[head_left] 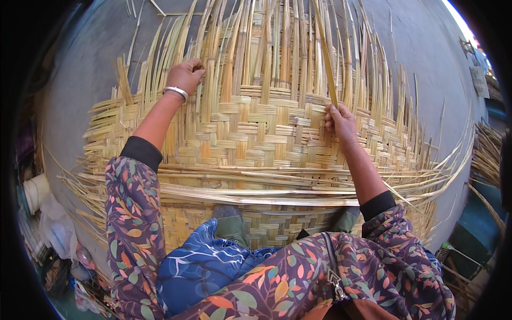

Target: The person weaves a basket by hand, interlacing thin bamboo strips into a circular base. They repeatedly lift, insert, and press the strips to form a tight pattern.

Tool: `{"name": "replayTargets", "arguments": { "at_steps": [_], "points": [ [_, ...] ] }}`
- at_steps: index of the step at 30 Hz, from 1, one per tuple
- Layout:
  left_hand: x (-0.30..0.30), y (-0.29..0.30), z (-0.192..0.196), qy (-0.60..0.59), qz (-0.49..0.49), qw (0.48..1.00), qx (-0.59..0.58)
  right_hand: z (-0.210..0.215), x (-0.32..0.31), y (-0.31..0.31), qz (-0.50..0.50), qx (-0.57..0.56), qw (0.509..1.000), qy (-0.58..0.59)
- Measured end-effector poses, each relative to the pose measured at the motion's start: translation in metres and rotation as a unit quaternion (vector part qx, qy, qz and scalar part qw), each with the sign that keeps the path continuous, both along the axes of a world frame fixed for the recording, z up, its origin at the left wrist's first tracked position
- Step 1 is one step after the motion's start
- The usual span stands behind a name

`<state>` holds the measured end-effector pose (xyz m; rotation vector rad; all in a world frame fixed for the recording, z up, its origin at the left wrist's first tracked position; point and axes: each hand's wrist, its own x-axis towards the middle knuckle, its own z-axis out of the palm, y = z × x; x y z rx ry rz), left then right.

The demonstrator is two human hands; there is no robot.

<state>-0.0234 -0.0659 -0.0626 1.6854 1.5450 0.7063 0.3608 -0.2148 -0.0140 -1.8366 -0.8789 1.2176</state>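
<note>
Woven mat: the broad, pale mat (256, 128) is spread on the grey floor (448, 90) in front of the person, its far edge fringed by unwoven strips (285, 53).

Right hand: a long strip (326, 53) is gripped near its lower end by the right hand (341, 118), between thumb and fingers, and is slanted up across the fringe.

Left hand: the fingers of the left hand (186, 76) are curled over the fringe; whether a strip is pinched there cannot be told.

Loose strips: a sheaf of loose strips (256, 198) is laid crosswise over the mat's near part.

Handling: the held strip is judged light, springy and smooth, likely to be split if sharply bent; it is best taken flat, near the weave, clear of edges that may be sharp.
</note>
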Motion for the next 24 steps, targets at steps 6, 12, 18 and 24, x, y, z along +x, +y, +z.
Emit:
{"name": "replayTargets", "arguments": {
  "at_steps": [6,12,18,24],
  "points": [
    [0.019,0.006,-0.019,0.170,0.074,0.970,0.156,0.022,-0.005,0.003,-0.034,-0.012,0.999,0.039],
    [-0.019,0.023,-0.002,-0.153,0.007,0.974,-0.166,0.068,-0.034,0.044,-0.027,0.044,0.998,0.043],
    [0.002,0.014,0.059,-0.263,0.005,0.915,-0.304,0.076,-0.057,0.090,-0.026,0.055,0.996,0.071],
    [-0.002,0.031,0.052,-0.318,-0.116,0.858,-0.387,0.060,-0.075,0.114,0.022,0.008,0.999,0.045]
  ]
}}
